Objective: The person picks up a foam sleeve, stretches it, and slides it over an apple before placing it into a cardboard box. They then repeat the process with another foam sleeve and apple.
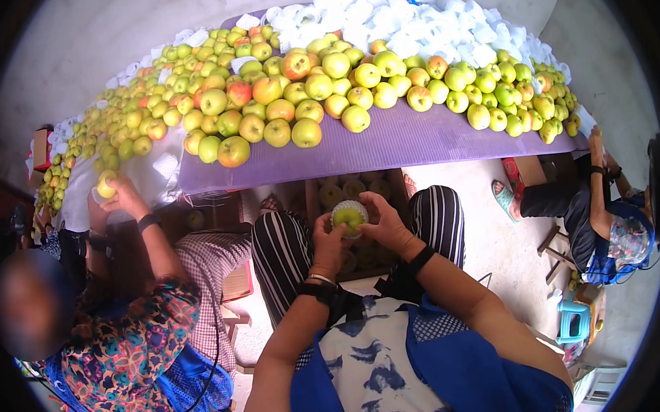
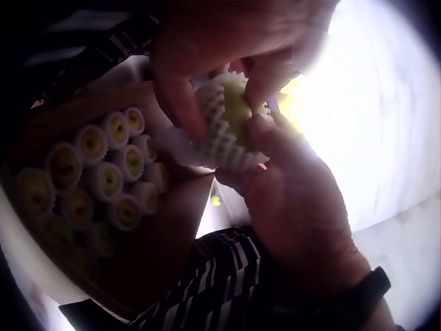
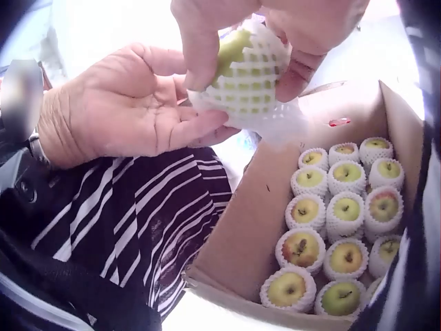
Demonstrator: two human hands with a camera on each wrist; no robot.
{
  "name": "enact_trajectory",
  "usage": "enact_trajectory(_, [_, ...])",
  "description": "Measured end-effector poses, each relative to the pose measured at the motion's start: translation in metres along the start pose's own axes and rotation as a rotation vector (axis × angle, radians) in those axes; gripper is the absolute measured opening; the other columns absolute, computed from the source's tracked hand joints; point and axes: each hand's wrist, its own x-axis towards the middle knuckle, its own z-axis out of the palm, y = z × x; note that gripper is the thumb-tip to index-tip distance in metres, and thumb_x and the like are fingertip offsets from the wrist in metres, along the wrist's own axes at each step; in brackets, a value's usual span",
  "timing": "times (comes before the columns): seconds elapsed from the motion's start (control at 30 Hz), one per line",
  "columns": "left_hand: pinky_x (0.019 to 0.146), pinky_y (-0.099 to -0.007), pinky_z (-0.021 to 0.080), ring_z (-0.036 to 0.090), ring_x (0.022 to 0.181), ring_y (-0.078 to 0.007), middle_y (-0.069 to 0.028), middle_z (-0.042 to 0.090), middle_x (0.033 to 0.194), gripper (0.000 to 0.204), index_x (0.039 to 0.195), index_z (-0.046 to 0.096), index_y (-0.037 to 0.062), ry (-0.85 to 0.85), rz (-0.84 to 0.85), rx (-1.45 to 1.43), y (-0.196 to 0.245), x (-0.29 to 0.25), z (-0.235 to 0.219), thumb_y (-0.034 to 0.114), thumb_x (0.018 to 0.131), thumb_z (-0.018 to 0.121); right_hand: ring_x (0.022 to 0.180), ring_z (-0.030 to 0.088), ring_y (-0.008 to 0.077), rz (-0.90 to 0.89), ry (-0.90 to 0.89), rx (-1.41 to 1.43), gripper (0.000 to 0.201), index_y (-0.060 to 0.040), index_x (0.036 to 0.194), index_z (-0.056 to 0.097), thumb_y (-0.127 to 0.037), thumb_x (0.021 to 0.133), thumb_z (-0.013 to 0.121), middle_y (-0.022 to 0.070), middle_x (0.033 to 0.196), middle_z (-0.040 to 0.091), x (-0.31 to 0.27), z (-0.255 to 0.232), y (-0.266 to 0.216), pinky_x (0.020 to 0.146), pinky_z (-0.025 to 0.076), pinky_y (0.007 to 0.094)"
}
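A green apple [image 1: 349, 218] sits partly inside a white foam net sleeve [image 3: 255, 79], its bare skin showing at one end. In the head view my left hand [image 1: 327, 244] holds it from the left, the thumb against the fruit. My right hand [image 1: 386, 225] grips it from the other side, with thumb and fingers on the net in the right wrist view. Loose net hangs past the apple's lower end there. Below the hands, between the knees, stands a cardboard box [image 3: 238, 214] with rows of net-sleeved apples [image 3: 346, 207].
A purple-covered table [image 1: 415, 140] ahead bears a long heap of bare apples [image 1: 267, 109] and a pile of white foam nets [image 1: 410, 26]. At left another person's hand [image 1: 127, 199] holds an apple. A third person sits at right, near a blue stool [image 1: 573, 320].
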Motion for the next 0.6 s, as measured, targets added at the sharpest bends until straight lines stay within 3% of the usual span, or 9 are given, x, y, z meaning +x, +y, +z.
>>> enact_trajectory(0.07, [0.069,-0.0337,0.054,0.054,0.092,-0.0221,-0.0133,0.047,0.105,0.039,0.113,0.034,0.0000,0.009,-0.021,-0.045,0.000,0.000,0.000,0.003,0.077,0.051,0.095,0.053,0.0218,0.121,0.018,0.138,0.045,-0.0018,0.104,0.052,-0.009,0.063,0.068,0.0118,0.101,0.053,0.001,0.002,0.028,0.084,0.042,0.0299])
enact_trajectory(0.2, [0.069,-0.0335,0.054,0.054,0.092,-0.0228,-0.0140,0.046,0.105,0.040,0.113,0.032,0.0004,0.029,-0.009,-0.061,-0.005,0.001,-0.001,0.003,0.078,0.051,0.093,0.053,0.0210,0.125,0.045,0.210,0.037,-0.0015,0.097,0.055,-0.008,0.063,0.068,0.0104,0.098,0.054,0.001,0.003,0.029,0.084,0.041,0.0296])
enact_trajectory(0.3, [0.069,-0.0340,0.054,0.053,0.094,-0.0234,-0.0145,0.045,0.106,0.040,0.113,0.032,0.0003,0.018,-0.018,-0.055,-0.007,0.003,-0.003,0.003,0.078,0.050,0.094,0.053,0.0210,0.040,0.059,0.137,0.035,-0.0024,0.097,0.056,-0.007,0.064,0.067,0.0108,0.099,0.054,0.001,0.000,0.016,0.084,0.041,0.0289])
enact_trajectory(0.37, [0.069,-0.0343,0.054,0.053,0.094,-0.0239,-0.0147,0.045,0.107,0.039,0.113,0.032,0.0001,0.009,-0.030,-0.044,-0.009,0.004,-0.004,0.003,0.079,0.050,0.095,0.053,0.0215,-0.109,0.051,-0.004,0.034,-0.0033,0.097,0.057,-0.006,0.064,0.066,0.0112,0.100,0.053,0.001,-0.001,0.007,0.084,0.042,0.0283])
enact_trajectory(0.4, [0.070,-0.0351,0.053,0.053,0.095,-0.0245,-0.0150,0.045,0.108,0.039,0.113,0.031,0.0000,0.028,-0.026,-0.067,-0.008,0.004,-0.004,0.004,0.079,0.049,0.095,0.053,0.0215,-0.108,0.050,-0.005,0.034,-0.0033,0.097,0.057,-0.006,0.064,0.066,0.0112,0.100,0.053,0.001,-0.002,0.009,0.084,0.042,0.0283])
enact_trajectory(0.47, [0.071,-0.0358,0.053,0.053,0.096,-0.0251,-0.0154,0.045,0.108,0.038,0.113,0.031,-0.0001,0.049,-0.024,-0.091,-0.007,0.003,-0.004,0.004,0.079,0.049,0.095,0.053,0.0230,0.022,-0.021,0.331,0.035,-0.0044,0.098,0.057,-0.003,0.064,0.064,0.0119,0.101,0.052,0.002,-0.002,0.015,0.084,0.042,0.0284])
enact_trajectory(0.6, [0.073,-0.0380,0.052,0.052,0.098,-0.0267,-0.0149,0.045,0.109,0.039,0.114,0.032,0.0002,0.010,-0.056,-0.116,-0.009,0.004,-0.007,0.005,0.080,0.049,0.095,0.052,0.0240,-0.060,0.007,0.166,0.033,-0.0048,0.096,0.058,0.000,0.063,0.062,0.0118,0.099,0.052,0.001,-0.002,0.010,0.083,0.042,0.0288])
